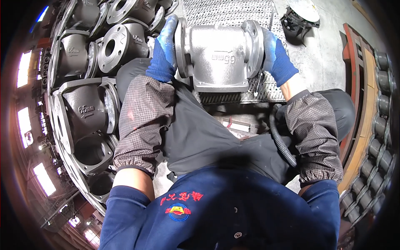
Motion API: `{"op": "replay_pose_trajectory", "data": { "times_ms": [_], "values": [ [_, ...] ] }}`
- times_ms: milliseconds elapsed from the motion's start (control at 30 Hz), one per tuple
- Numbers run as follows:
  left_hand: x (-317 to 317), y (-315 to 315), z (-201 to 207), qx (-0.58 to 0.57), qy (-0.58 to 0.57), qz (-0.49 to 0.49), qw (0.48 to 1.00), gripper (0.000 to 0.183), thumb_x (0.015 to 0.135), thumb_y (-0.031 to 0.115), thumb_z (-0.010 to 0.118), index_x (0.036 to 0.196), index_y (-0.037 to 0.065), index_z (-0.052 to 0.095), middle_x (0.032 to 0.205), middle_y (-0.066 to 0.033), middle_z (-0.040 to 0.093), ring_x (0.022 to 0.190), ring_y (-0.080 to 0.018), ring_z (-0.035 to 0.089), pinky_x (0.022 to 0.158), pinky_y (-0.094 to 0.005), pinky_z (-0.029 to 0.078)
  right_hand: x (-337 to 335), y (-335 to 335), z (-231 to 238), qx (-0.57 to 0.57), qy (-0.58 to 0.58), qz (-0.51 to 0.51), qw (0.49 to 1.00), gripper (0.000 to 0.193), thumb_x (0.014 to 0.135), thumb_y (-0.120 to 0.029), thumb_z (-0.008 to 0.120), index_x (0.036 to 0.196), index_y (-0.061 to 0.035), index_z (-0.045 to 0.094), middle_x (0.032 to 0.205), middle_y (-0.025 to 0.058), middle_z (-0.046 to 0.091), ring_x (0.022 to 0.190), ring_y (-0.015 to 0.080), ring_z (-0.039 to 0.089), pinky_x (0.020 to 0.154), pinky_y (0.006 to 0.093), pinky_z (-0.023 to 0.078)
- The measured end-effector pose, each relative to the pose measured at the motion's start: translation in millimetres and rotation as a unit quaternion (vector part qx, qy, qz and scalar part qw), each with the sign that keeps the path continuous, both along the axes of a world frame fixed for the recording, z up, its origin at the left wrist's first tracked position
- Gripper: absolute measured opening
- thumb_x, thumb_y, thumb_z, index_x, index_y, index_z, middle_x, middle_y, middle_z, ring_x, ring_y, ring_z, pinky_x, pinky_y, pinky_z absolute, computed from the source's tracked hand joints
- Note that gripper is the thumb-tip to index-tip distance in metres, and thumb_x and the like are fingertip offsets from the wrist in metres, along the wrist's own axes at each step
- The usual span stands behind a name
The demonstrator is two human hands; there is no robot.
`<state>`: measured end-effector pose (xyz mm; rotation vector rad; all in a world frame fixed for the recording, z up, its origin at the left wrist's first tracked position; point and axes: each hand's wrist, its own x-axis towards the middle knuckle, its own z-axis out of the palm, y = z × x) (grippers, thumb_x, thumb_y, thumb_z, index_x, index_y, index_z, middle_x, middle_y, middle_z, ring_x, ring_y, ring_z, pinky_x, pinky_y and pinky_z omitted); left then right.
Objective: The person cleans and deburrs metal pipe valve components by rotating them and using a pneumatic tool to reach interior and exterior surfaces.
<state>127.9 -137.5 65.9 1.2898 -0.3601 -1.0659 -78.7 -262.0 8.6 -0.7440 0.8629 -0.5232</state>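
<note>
A grey cast-metal valve body (218,52) with a round flange at each end is held out in front of me. Raised lettering on its side looks upside down from here. My left hand (163,52), in a blue knit glove with a coated palm, is pressed against the left flange. Against the right flange sits my right hand (276,58) in a matching glove. Both hands grip the casting from its two ends; most fingertips are hidden behind the flanges. Under and beyond it lies a metal mesh grating (233,10).
Many similar valve bodies (85,110) are stacked close along my left, near my knee. A corrugated hose (280,135) curves by my right thigh. A dark object with a pale round top (303,10) lies at far right. Rows of grey cylindrical parts (373,166) line the right edge behind an orange-red frame (352,54).
</note>
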Motion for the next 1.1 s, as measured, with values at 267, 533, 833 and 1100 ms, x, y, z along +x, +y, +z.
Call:
{"op": "replay_pose_trajectory", "data": {
  "times_ms": [267,533,833,1100],
  "values": [
    [9,-10,-23,0.059,-0.016,0.032,0.998,0.052,0.089,0.045,0.052,0.122,0.005,0.052,0.110,-0.0113,0.059,0.098,-0.0220,0.060,0.080,-0.0344,0.052,-3,5,1,-0.039,0.121,0.000,0.992,0.042,0.096,-0.036,0.034,0.115,-0.0037,0.052,0.101,0.0122,0.059,0.091,0.0206,0.058,0.081,0.0362,0.049],
    [24,-2,-41,0.097,-0.031,-0.007,0.995,0.061,0.086,0.043,0.059,0.128,0.001,0.046,0.122,-0.0129,0.053,0.105,-0.0231,0.056,0.086,-0.0341,0.050,-6,16,6,-0.160,0.227,0.029,0.960,0.050,0.093,-0.039,0.038,0.125,-0.0013,0.046,0.107,0.0170,0.060,0.097,0.0255,0.058,0.086,0.0390,0.045],
    [2,5,-19,0.129,-0.088,-0.022,0.988,0.054,0.092,0.040,0.050,0.129,0.001,0.046,0.123,-0.0133,0.054,0.110,-0.0200,0.055,0.092,-0.0308,0.046,-59,9,39,-0.156,0.128,-0.017,0.979,0.047,0.096,-0.036,0.042,0.118,0.0038,0.051,0.097,0.0154,0.067,0.078,0.0156,0.067,0.046,0.0152,0.037],
    [57,37,-52,-0.010,-0.604,-0.100,0.791,0.041,0.098,0.027,0.043,0.126,-0.002,0.049,0.122,-0.0139,0.056,0.107,-0.0205,0.057,0.090,-0.0272,0.046,-85,83,83,0.086,-0.069,0.143,0.984,0.040,0.097,-0.029,0.041,0.117,0.0027,0.054,0.092,0.0127,0.068,0.046,0.0042,0.043,0.042,0.0122,0.031]
  ]
}}
